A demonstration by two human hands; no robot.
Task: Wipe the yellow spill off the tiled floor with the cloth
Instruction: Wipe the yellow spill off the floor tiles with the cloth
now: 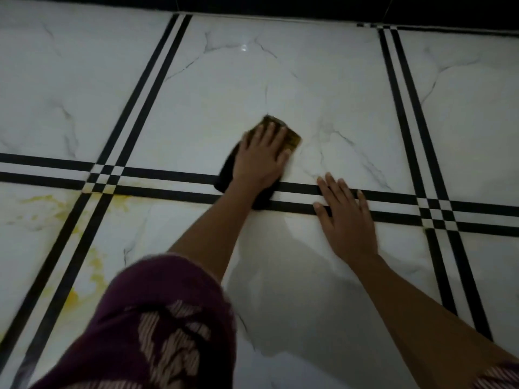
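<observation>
My left hand (pixel 261 158) lies flat on a dark cloth (pixel 227 175) and presses it onto the white marble-look tiled floor (pixel 252 80). The cloth's far end, past my fingertips, is stained yellow. Yellow spill (pixel 63 210) smears the tile at the left, well away from the cloth, and more of it runs down along the black stripes toward the lower left. A faint yellowish film lies on the tile just right of the cloth. My right hand (pixel 344 214) rests palm down on the floor to the cloth's right, fingers spread, holding nothing.
Double black stripes (pixel 407 197) cross the floor in a grid. A dark wall base (pixel 280 7) borders the far edge. My maroon patterned sleeve (pixel 157 327) fills the lower left. A shadow falls on the tile between my arms.
</observation>
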